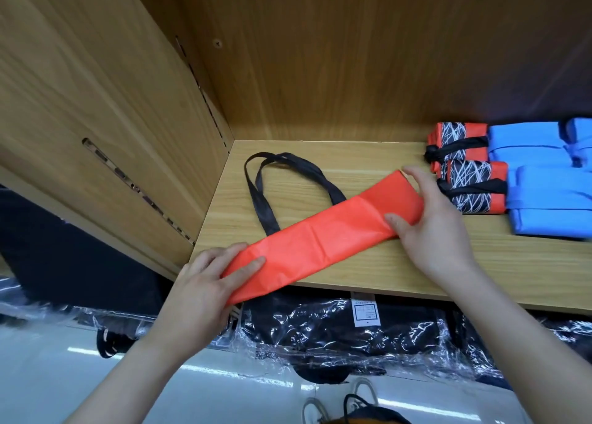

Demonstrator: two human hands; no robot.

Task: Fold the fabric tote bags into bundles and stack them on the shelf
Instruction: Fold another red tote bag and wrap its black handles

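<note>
My left hand (205, 282) pinches the near end, my right hand (432, 222) grips the far end of a smooth orange bag (320, 238), folded strip-flat.

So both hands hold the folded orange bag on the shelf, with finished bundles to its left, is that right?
Not quite: the head view shows the finished bundles on its right. The left hand and right hand hold the folded orange bag on the shelf.

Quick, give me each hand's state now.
Left hand: pinches the folded orange bag at its near end.
Right hand: grips its far end.
</note>
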